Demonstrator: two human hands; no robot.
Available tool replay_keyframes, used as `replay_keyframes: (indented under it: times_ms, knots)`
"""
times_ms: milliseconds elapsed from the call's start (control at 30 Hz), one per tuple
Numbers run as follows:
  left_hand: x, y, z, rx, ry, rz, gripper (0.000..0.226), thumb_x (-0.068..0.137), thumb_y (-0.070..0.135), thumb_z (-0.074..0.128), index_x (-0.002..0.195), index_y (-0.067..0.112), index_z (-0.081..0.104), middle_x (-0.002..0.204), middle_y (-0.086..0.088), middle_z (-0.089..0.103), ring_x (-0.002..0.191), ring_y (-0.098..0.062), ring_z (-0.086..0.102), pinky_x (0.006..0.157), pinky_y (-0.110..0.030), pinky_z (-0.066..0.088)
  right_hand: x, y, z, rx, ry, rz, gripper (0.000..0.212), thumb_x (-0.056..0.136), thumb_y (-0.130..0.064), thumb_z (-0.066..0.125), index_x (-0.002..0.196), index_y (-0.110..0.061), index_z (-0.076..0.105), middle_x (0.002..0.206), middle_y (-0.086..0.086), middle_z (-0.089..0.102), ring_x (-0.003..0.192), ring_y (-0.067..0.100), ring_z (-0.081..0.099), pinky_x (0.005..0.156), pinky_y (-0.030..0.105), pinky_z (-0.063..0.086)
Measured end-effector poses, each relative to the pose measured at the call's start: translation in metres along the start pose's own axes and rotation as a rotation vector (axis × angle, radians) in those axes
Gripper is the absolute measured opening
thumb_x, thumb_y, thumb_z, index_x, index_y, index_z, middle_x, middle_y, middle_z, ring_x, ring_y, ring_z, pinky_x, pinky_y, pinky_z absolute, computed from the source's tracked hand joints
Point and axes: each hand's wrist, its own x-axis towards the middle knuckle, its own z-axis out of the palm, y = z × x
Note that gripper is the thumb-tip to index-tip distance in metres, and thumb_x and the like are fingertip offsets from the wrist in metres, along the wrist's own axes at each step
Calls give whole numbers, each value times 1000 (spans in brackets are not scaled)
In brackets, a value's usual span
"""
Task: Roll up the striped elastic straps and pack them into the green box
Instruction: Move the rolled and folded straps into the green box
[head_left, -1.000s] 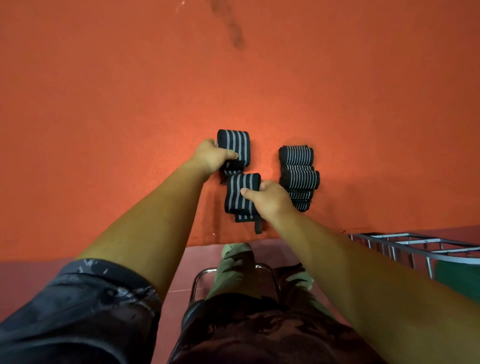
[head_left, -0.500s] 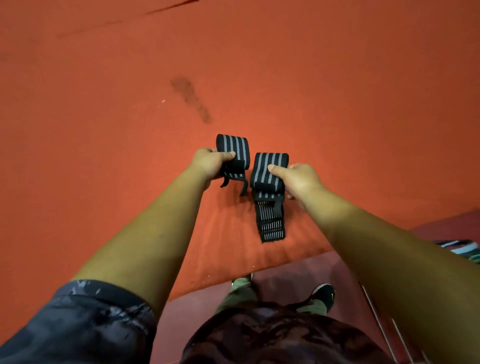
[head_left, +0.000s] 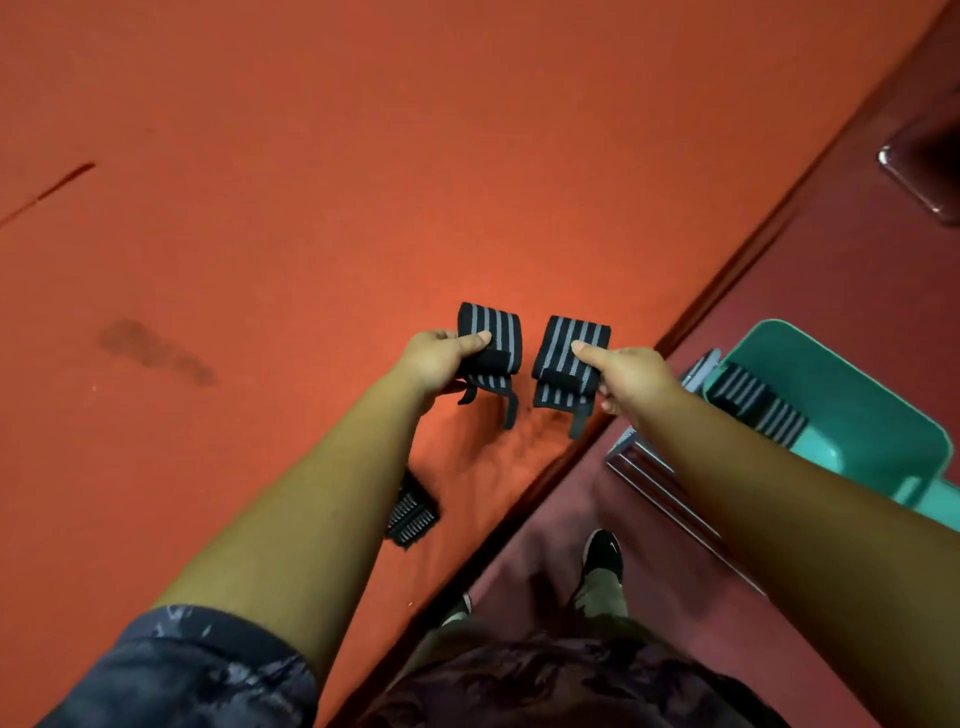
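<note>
We record two rolled striped elastic straps in hand, both held above the orange table (head_left: 311, 208) near its front edge. The left hand (head_left: 434, 361) grips the left roll (head_left: 498, 325), thumb across the top and fingers curled underneath. The right hand (head_left: 631, 376) grips the right roll (head_left: 566, 332) in the same manner. Each roll appears tightly wound, with a short black end tab hanging loose below it.

The green box (head_left: 852, 395) stands off the table to the right, resting on a metal frame (head_left: 654, 483) above the dark red floor (head_left: 831, 249). A packed strap (head_left: 753, 408) lies at its near left corner; we cannot tell whether it sits fully inside or partly over the rim. A further strap (head_left: 413, 514) lies on the table beside the left forearm, partly hidden by it, and it looks less neatly wound.

Our assessment is that the task is partly complete. One strap has reached the box, two are rolled and ready for transfer, and at least one remains on the table. The outstanding work, as we judge it, is to carry both rolls across to the box, then attend to the table strap. The loose tabs could let a roll unwind if the grip slackens.
</note>
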Motion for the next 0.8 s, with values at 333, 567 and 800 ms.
replay_keyframes:
  times_ms: [333,567,800]
  knots:
    - [29,22,210,207,-272,5,39,92,38,86,108,10,65,87,-6,71,76,-22,66,76,-37,55,-7,77,-178,212,290,158,46,82,-49,89,70,-15,61,48,-2,54,40,17,49,55,31,41]
    - [45,18,326,338,-343,49,31,87,32,89,91,12,65,94,-10,80,85,-26,73,86,-39,62,3,128,-267,250,400,241,60,84,-56,86,92,0,67,88,13,62,75,29,58,79,47,59]
    - [69,2,409,726,-289,162,26,102,32,73,117,12,66,117,-6,74,107,-28,71,98,-37,55,40,169,-319,221,407,260,60,94,-53,78,104,5,66,113,26,68,89,27,61,94,54,60]
